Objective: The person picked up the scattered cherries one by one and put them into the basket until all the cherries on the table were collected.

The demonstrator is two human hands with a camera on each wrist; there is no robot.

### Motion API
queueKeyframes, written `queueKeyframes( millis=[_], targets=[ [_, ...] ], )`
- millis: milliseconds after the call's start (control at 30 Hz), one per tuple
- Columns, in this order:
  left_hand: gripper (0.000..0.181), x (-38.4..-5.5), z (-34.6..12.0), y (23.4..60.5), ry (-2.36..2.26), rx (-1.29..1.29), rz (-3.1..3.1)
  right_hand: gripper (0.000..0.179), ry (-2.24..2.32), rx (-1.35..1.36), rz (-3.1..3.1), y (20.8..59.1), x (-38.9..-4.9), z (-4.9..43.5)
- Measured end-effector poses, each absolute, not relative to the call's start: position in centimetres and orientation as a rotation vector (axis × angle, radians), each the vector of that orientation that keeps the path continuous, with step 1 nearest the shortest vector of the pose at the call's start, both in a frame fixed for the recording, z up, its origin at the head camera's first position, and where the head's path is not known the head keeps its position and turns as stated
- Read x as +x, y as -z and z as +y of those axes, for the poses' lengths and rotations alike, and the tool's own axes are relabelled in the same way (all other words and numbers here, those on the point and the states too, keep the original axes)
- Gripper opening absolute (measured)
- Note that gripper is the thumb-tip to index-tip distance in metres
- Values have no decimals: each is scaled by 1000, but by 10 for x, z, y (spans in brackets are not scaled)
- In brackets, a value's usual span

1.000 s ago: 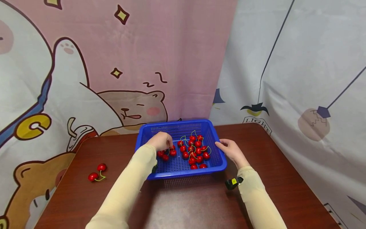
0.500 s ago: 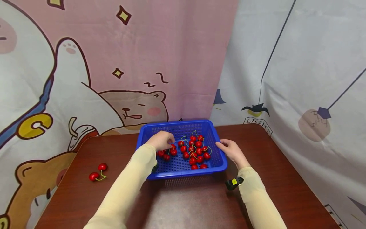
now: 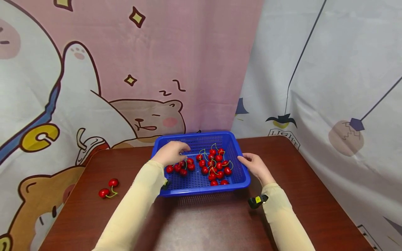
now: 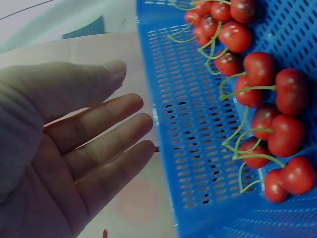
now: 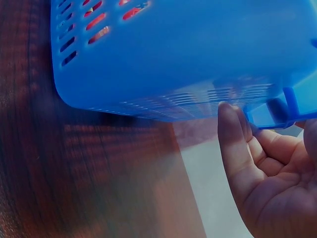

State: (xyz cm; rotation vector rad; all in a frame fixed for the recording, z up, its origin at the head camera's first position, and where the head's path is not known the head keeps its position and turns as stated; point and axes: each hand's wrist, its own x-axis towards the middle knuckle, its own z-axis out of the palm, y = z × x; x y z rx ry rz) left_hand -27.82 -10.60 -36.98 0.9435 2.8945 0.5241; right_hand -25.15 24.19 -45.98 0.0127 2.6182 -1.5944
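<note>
A blue plastic basket (image 3: 201,190) with slotted walls holds several red cherries with green stems. One group of cherries (image 3: 218,158) lies in its right half, and a smaller group (image 3: 183,172) lies at the left. My left hand (image 3: 169,153) hovers over the left part of the basket, above the smaller group. In the left wrist view that hand (image 4: 49,163) has its fingers loosely extended and holds nothing. At the basket's right side, my right hand (image 3: 257,167) grips the rim. The right wrist view shows its fingers (image 5: 233,144) curled at the rim.
Two cherries (image 3: 104,192) joined by a stem lie on the brown wooden table (image 3: 207,223), left of the basket. A patterned curtain (image 3: 207,69) hangs directly behind the table. Dark wrist devices (image 3: 257,201) sit on both sleeves.
My left hand has shifted slightly left and its fingers have spread apart, uncovering more of the left cherries. The right hand stays at the basket's rim. The head view has drifted slightly.
</note>
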Motion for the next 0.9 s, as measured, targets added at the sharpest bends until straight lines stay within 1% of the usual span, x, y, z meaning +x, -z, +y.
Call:
queueKeyframes(
  millis=[333,500,633,800,900],
  targets=[
    [42,-254,-143,362,-701,920,2990,51,1598,28,2611,459,-251,242],
    [50,-240,-165,362,-817,819,3023,46,1601,17,2618,459,-251,241],
    [57,-231,-183,365,-876,782,3057,44,1607,-10,2630,459,-251,241],
    [61,-221,-206,373,-921,741,3088,44,1605,17,2626,459,-251,241],
    [63,-214,-217,378,-946,661,3093,46,1611,15,2617,459,-252,240]
  ],
)
